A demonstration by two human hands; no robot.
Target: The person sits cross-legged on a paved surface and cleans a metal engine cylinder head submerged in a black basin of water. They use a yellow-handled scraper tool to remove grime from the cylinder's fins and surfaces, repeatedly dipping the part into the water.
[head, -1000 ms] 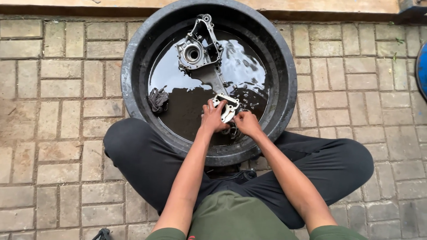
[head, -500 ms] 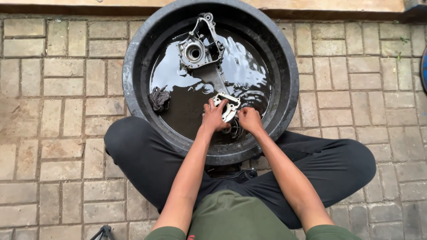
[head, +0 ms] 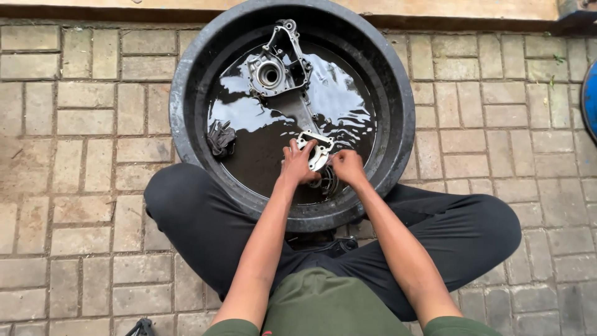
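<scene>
A round black tub holds dark liquid. My left hand grips a small flat silver metal plate with holes just above the liquid near the tub's front. My right hand is closed against the plate's right edge, fingers curled; whatever it may hold is hidden. A large grey engine casing lies half sunk at the back of the tub. A dark crumpled rag sits in the liquid at the left.
I sit cross-legged on brick paving, my dark-trousered knees on either side of the tub. A blue object shows at the right edge. A concrete kerb runs behind the tub.
My right hand has shifted slightly up and in against the plate. Ripples on the liquid have moved. The left hand and plate stay in place.
</scene>
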